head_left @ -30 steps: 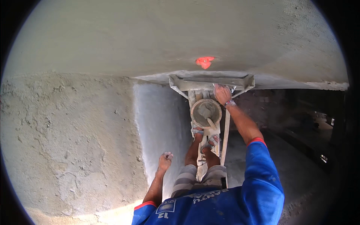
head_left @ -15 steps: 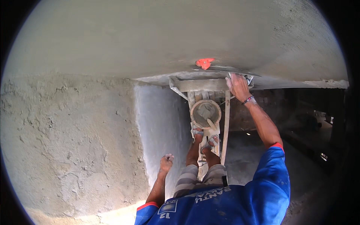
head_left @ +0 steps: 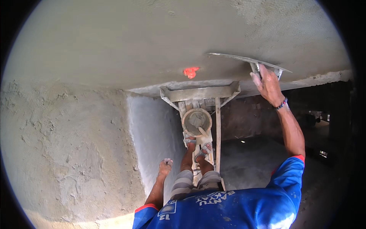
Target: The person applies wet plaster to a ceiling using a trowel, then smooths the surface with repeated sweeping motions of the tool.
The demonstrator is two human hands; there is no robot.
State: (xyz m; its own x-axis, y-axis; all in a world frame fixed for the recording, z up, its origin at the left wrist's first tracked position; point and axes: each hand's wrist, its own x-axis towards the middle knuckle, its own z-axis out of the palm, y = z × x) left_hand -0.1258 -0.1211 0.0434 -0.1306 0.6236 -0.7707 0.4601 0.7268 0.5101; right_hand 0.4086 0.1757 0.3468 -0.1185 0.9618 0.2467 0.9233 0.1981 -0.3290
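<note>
My right hand [head_left: 270,87] grips a finishing trowel [head_left: 238,58] by its handle, fingers wrapped round it. The trowel's long, thin metal blade lies at the smooth grey plastered wall [head_left: 152,42], right of a crumpled orange-red plug [head_left: 191,72] set in the plaster. Down at my left side, my left hand [head_left: 165,167] hangs with curled fingers beside the rough wall, and nothing shows in it. A round bucket [head_left: 183,123] of wet mortar stands in front of my feet. Across its near rim leans a pale tool handle [head_left: 203,132].
I stand in sandals on a narrow plank scaffold [head_left: 197,177]. A wooden crosspiece [head_left: 200,93] closes its far end, and a long upright board [head_left: 218,133] runs along its right. Rough plaster [head_left: 68,152] covers the left wall. A dark lower floor [head_left: 244,164] lies right, well below.
The trowel and my right hand have moved right along the wall, and more of the blade shows. The view has shifted somewhat; my left hand stays low and curled.
</note>
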